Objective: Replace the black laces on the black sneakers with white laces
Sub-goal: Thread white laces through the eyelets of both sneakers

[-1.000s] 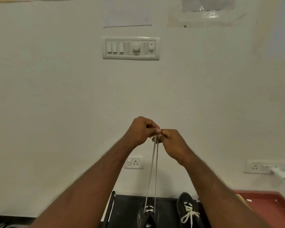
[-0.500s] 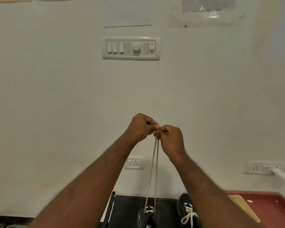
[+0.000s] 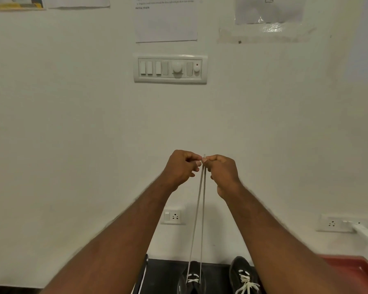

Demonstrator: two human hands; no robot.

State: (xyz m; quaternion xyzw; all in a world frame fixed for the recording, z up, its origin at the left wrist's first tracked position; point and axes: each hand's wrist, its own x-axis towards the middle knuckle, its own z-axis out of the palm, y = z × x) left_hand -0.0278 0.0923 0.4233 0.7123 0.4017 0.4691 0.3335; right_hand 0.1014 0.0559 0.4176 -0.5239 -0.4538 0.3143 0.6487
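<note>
At the lower right a red tray (image 3: 354,265) is lying on the surface; my right forearm is covering most of it, so I cannot tell what it is holding.

My left hand (image 3: 182,169) and right hand (image 3: 222,174) are meeting in mid-air before the wall, fingers curled, each thumb and forefinger pinching the ends of the white lace (image 3: 200,209). Its two strands are running taut, almost straight up from the left sneaker (image 3: 190,282), closing together at my fingertips. Just right of it the second sneaker (image 3: 241,272) is sitting with a white lace already crossed through it. Both shoes are pointing toes toward the wall, long axes running away from me.

They are standing on a black surface (image 3: 164,272). On the pale wall, papers are hanging above a switch panel (image 3: 170,68), and a socket (image 3: 172,216) is showing between my forearms.
</note>
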